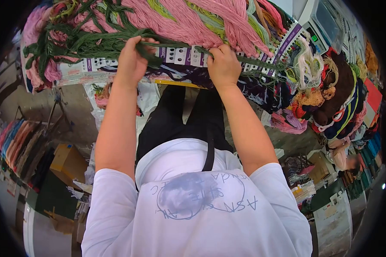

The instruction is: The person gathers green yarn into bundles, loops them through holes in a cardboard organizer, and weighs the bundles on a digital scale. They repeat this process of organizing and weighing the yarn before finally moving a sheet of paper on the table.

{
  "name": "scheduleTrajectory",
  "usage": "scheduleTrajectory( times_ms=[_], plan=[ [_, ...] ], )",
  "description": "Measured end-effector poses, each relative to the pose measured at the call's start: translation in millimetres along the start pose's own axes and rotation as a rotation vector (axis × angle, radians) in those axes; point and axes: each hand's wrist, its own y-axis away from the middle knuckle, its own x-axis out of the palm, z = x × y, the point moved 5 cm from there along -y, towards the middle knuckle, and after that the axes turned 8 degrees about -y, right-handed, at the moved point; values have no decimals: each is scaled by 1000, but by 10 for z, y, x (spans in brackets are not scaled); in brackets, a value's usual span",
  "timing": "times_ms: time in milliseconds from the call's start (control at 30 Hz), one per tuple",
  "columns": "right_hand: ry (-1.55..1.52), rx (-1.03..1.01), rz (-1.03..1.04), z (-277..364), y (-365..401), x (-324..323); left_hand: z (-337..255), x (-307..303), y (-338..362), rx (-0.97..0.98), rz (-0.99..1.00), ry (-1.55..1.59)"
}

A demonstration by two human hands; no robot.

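Dark green yarn (90, 45) lies in a loose bundle across the left of the table, and a strand of it runs right between my hands. My left hand (131, 62) is curled around part of this yarn, its thumb and fingers closed on it. Over a white and purple card strip with holes (182, 56), my right hand (225, 66) pinches the green yarn, fingertips pointing down. Thick pink yarn (167, 25) with some lime green strands lies just beyond both hands.
A digital scale (319, 30) with a lit green display stands at the far right. White yarn (309, 62) and a dark brown yarn pile (336, 92) lie nearby. Hanging coloured yarn (21, 143) and a cardboard box (68, 162) are lower left. Another person (341, 156) is at right.
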Motion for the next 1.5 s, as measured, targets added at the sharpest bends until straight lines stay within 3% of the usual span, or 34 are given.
scheduleTrajectory(
  times_ms=[67,133,200,267,367,500,567,600,700,867,933,967,1033,1167,1333,1400,1500],
  plan=[
    [14,-226,-138,106,-21,-146,25,263,119,-20,240,186],
    [-40,-271,-172,172,-45,-235,98,431,194,-117,461,308],
    [-92,-314,-198,212,4,-285,233,577,195,-79,503,61],
    [-412,-125,-92,148,8,-236,328,821,168,4,550,-281],
    [-552,-83,-76,176,15,-258,516,983,85,76,517,-709],
    [-636,-45,-71,87,-81,-136,428,982,60,266,443,-916],
    [-499,-137,43,137,-113,-13,369,982,130,199,485,-609],
    [-488,-91,68,154,-119,15,329,1031,202,145,513,-493],
    [-411,-36,109,141,-158,66,213,956,271,217,535,-510],
    [-399,112,-15,-124,-149,49,-373,-83,239,211,145,8],
    [-809,232,41,-202,-132,195,-258,-525,224,26,-35,5],
    [-812,231,40,-215,-125,229,-119,-635,197,-60,-45,62],
    [-1343,383,-8,-252,-123,317,141,-765,119,-110,-100,208],
    [-1437,470,50,-406,-176,298,462,-861,-57,-115,-90,404],
    [-1320,410,19,-327,-234,271,425,-833,-42,-91,-159,340],
    [-1390,584,118,-311,-215,299,415,-827,-49,-91,-171,339],
    [-1434,560,226,-297,-229,268,410,-841,-73,-103,-162,322]
  ],
)
